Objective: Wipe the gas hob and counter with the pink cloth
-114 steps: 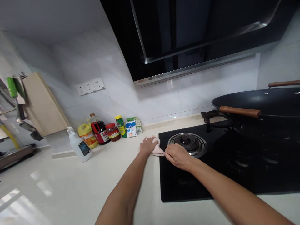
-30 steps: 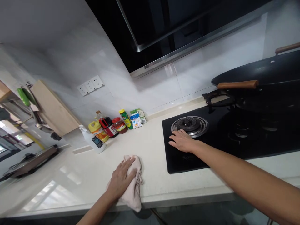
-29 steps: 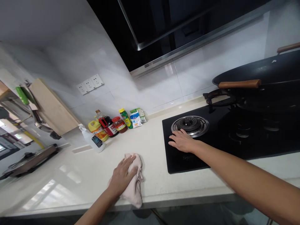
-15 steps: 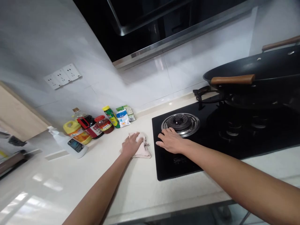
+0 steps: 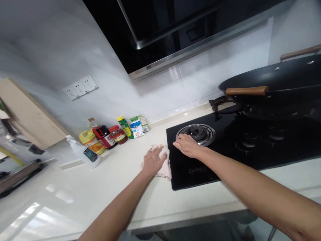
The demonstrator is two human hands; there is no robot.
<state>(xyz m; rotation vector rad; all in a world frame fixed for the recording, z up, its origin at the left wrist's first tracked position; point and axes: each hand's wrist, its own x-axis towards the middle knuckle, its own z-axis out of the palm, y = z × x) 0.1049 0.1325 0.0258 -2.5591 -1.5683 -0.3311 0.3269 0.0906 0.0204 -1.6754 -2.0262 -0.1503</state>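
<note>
My left hand [image 5: 153, 161] presses down on a pale pink cloth [image 5: 165, 167], which lies on the white countertop [image 5: 120, 187] along the cooktop's left edge. The fingers bend over the cloth and hold it against the surface. On the black glass cooktop [image 5: 200, 180], my right hand [image 5: 187, 146] sits at the near left side of the round burner [image 5: 209, 132]. Its fingers are curled together, the tips partly hidden, and no object shows in them.
A big black wok [image 5: 265, 73] with wooden handles stands on the cooktop's right side. Along the wall are a spray bottle [image 5: 84, 154], a yellow jug [image 5: 90, 140], a dark bottle [image 5: 106, 137], a red-lidded jar [image 5: 117, 134] and seasoning packets [image 5: 137, 130]. A range hood [image 5: 175, 30] hangs above.
My left hand and the cloth have moved right and nearer, up to the cooktop edge. My right hand's fingers have drawn together beside the burner. The view has shifted slightly.
</note>
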